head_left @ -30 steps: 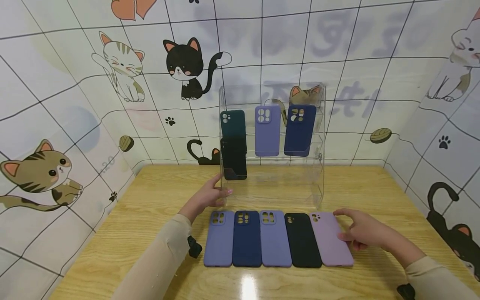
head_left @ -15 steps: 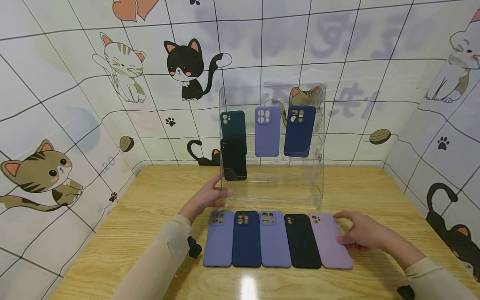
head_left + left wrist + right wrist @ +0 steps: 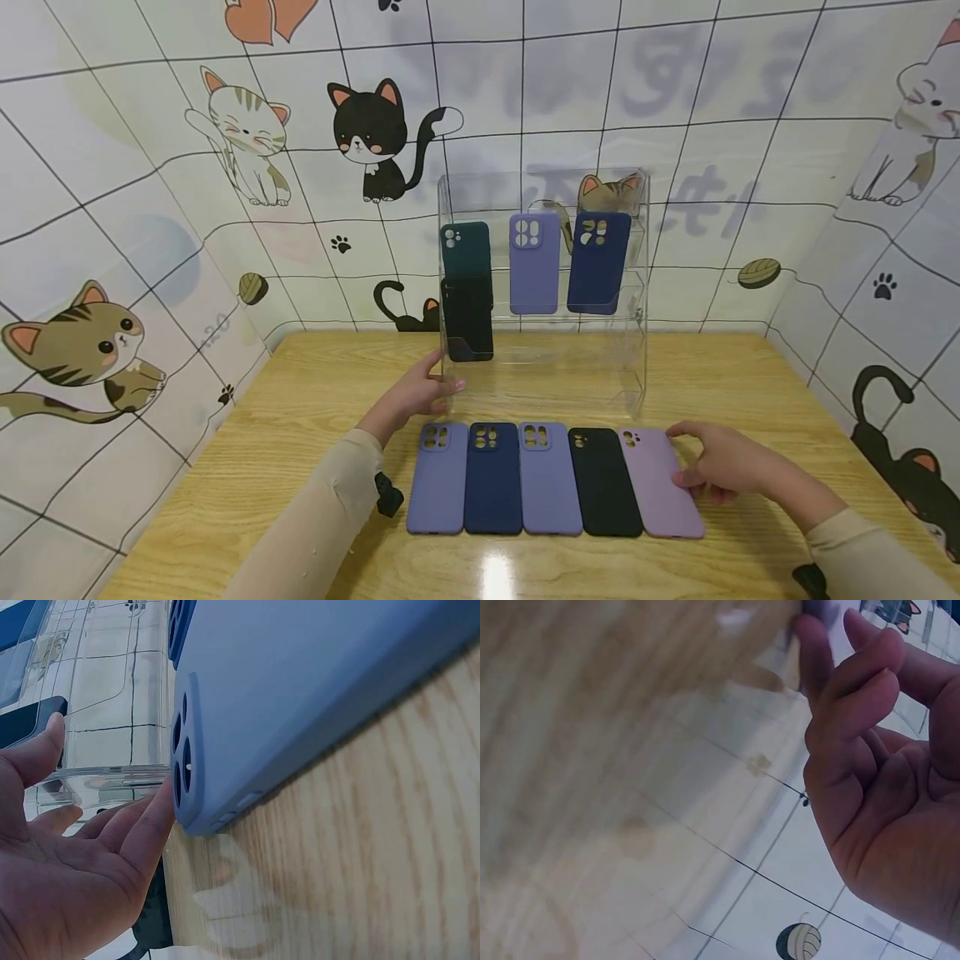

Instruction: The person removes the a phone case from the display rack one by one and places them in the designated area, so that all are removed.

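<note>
Left hand (image 3: 415, 392) spread against clear rack (image 3: 555, 387); right hand (image 3: 726, 460), thumb and forefinger apart, touches lilac case (image 3: 658, 487). Probably alignment; next calls for light sideways pressure.

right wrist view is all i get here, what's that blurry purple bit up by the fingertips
Observer: It's a pink-purple phone case; the head view shows it lying flat at the right end of a row of five.

Operator: ok what sits right next to it

Observer: A dark case, just to its left in the head view.

Operator: and what's going on over on the other side

Observer: The left hand is at the lower left edge of a clear stand.
</note>
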The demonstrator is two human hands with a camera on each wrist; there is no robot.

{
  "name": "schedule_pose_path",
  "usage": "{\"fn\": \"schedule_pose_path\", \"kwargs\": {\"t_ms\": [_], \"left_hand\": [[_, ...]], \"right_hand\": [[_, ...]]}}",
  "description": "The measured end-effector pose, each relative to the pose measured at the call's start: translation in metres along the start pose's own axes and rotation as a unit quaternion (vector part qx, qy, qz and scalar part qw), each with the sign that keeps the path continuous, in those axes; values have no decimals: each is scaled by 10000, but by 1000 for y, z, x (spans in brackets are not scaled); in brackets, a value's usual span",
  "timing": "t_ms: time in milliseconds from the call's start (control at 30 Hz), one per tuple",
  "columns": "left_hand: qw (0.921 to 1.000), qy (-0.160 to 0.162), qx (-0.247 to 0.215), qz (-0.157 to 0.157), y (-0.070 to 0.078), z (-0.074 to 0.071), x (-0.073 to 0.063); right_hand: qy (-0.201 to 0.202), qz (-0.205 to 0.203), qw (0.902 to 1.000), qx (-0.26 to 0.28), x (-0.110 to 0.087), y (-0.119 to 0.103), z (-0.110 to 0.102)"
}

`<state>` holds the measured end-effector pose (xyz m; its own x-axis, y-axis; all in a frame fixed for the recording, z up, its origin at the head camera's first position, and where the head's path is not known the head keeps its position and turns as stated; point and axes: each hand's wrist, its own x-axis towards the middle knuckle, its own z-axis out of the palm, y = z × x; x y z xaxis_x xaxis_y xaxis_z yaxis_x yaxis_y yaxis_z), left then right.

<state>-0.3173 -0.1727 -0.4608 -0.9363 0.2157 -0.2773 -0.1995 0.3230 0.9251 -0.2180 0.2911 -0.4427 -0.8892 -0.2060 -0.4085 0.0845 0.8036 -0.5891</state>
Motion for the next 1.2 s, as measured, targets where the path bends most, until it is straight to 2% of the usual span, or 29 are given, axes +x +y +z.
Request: {"fn": "schedule_pose_path", "kwargs": {"t_ms": [200, 333, 500, 833, 1200], "left_hand": [[10000, -43, -56, 12, 0, 0, 0], [10000, -52, -48, 40, 0, 0, 1], [10000, -48, -12, 46, 0, 0, 1], [10000, -39, 14, 35, -1, 1, 1], [10000, -64, -5, 49, -3, 0, 3]], "right_hand": [[-4, 7, 9999, -168, -2, -11, -13], [-17, -213, 9995, -232, -5, -26, -25], [-101, -632, 9974, -344, -9, -55, -40], [-352, -1030, 9930, -454, -8, -125, -63], [-195, -1219, 9884, -881, -3, -168, -71]]}}
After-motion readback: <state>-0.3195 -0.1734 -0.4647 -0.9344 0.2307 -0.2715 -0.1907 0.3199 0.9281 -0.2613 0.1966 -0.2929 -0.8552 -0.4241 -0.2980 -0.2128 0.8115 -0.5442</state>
